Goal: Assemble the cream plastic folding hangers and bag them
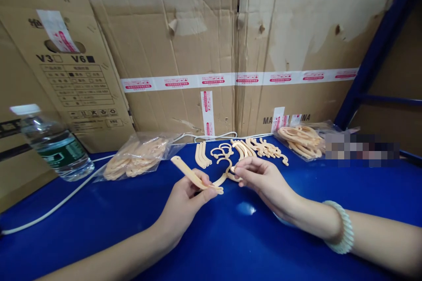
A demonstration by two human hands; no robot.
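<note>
My left hand [189,199] is closed around a beige plastic hanger arm [184,170], a curved strip slanting up to the left, its narrower end poking out past my thumb. To its right, my right hand [265,180] has thumb and forefinger pinched on a small beige piece [233,169], mostly covered by the fingers. Between and just beyond the hands lies a beige hanger [220,180] with its hook pointing away; my right fingers partly hide it. Behind it are loose hooks [263,147], ring-shaped pieces [221,150] and more curved arms [201,154].
Clear bags of beige hanger parts lie at left [136,158] and right [301,140] on the blue table [244,246]. A water bottle [57,147] stands far left near a white cable [62,204]. Cardboard boxes [178,48] wall off the back; a blue metal frame [372,48] rises at right.
</note>
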